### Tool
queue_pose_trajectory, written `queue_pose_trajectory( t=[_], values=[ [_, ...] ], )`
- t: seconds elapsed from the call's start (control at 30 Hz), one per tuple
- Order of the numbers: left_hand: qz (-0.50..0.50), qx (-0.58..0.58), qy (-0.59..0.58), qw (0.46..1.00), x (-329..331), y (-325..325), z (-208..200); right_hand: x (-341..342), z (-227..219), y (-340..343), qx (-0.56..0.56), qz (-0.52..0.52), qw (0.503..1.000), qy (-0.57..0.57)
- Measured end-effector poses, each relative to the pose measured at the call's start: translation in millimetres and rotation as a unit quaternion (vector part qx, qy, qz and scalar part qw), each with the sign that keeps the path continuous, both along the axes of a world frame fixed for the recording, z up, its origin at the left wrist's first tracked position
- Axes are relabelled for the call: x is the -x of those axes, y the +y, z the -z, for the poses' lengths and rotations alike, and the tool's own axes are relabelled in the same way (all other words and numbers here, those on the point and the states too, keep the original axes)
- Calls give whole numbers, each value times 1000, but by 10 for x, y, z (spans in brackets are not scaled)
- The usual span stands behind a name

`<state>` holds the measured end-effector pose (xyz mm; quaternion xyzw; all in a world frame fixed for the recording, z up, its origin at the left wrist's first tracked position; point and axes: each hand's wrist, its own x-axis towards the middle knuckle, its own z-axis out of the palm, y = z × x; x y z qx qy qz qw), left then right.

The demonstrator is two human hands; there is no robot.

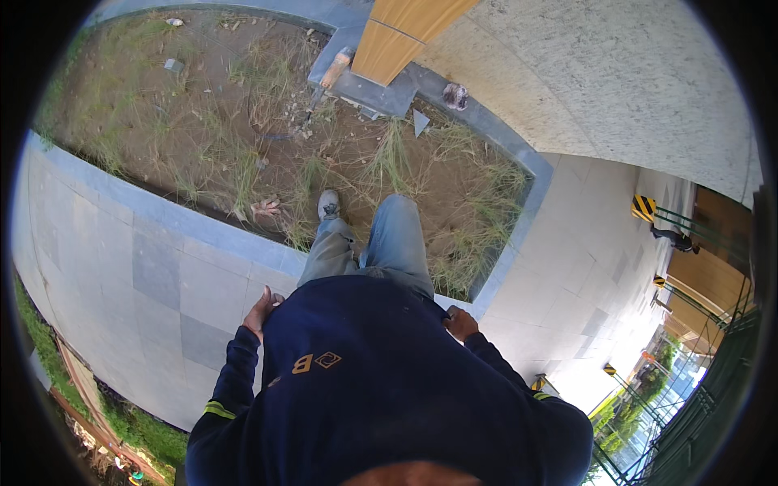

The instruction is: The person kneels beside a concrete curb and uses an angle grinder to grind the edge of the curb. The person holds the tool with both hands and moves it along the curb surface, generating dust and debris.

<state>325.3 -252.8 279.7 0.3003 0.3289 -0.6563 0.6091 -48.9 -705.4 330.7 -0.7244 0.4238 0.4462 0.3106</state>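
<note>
My left hand is at the left side of my dark blue long-sleeved shirt. Its fingers are curled at the shirt's lower edge, partly hidden by the cloth. On the other side, my right hand is closed on the hem. The shirt hangs over my faded blue jeans. One grey shoe shows on the soil of a planting bed, with tufts of thin grass around it. A pinkish crumpled glove-like thing lies left of the shoe.
A grey stone kerb borders the bed, beside tiled paving. Ahead stand a wood-look column, an orange-and-clear object and a crumpled bundle. At right are a black-and-yellow striped block and a distant person.
</note>
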Motion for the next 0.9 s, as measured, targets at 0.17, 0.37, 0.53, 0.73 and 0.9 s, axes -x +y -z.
queue_pose_trajectory(
  t=[0.17,0.37,0.53,0.73,0.9],
  values=[
    [80,5,-100,992,874,488,135,391,-41,-196,-221,90,971,4],
    [117,41,18,992,1795,442,658,496,248,-746,-316,83,942,71],
    [287,-82,-169,939,1198,-412,1019,-432,776,-2046,-328,-28,938,112],
    [262,-219,-707,619,-295,-2226,754,-1849,1146,-3415,42,-339,938,-51],
    [187,-218,-621,730,-568,-3431,-49,-2835,910,-2919,-108,-256,913,-300]
  ],
)
